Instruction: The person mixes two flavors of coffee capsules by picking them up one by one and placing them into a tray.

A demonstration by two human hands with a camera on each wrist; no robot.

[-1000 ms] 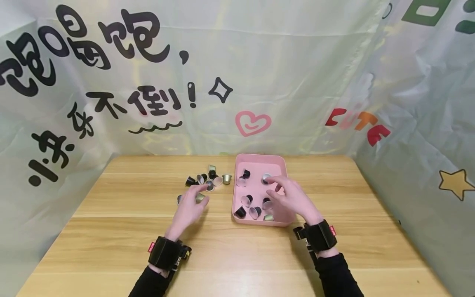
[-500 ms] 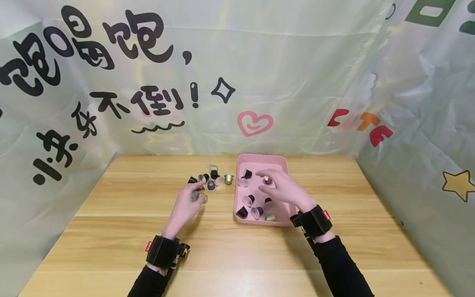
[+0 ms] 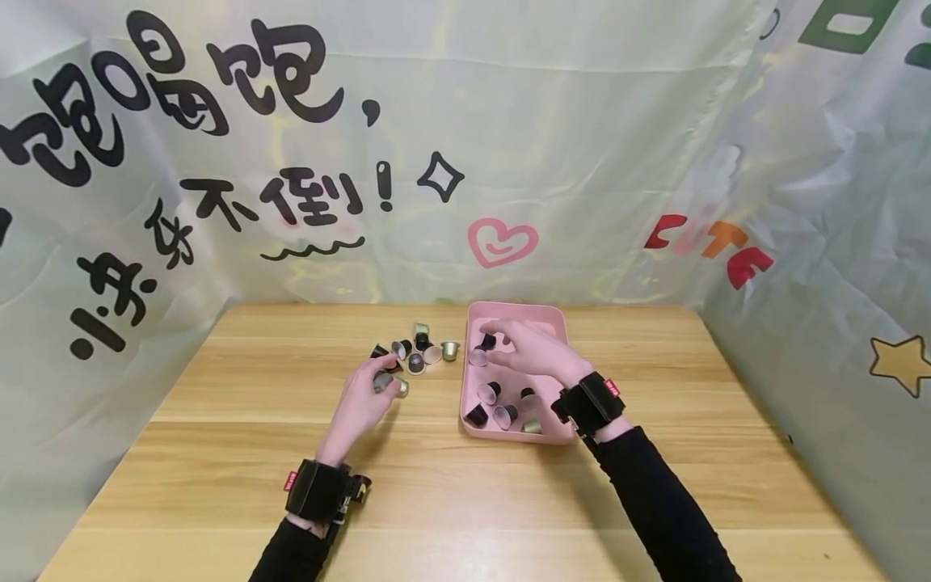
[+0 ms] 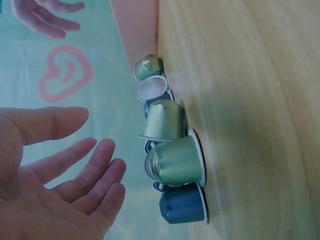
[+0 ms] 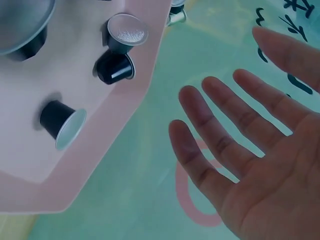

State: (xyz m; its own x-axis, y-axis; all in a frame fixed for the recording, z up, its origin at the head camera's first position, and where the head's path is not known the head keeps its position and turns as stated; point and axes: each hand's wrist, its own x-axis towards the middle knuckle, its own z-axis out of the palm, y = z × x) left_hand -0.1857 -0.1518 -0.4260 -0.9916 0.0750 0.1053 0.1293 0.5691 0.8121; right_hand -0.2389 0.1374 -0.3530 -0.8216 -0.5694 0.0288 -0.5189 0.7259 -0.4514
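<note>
Pink, the tray (image 3: 553, 424) stands on the wooden surface (image 3: 451, 501), and in it we see scattered capsules (image 3: 504, 416), mostly black, with a green capsule (image 3: 532, 426) by the front wall. Just left of the tray we find the loose pile (image 3: 416, 364), green and dark capsules together. Of the hands, the left hand (image 3: 362, 396) is relaxed beside the pile, thumb apart from the fingers; the right hand (image 3: 534, 352) hovers over the tray, its fingers extended. Behind, we notice a printed cloth (image 3: 596, 162).
</note>
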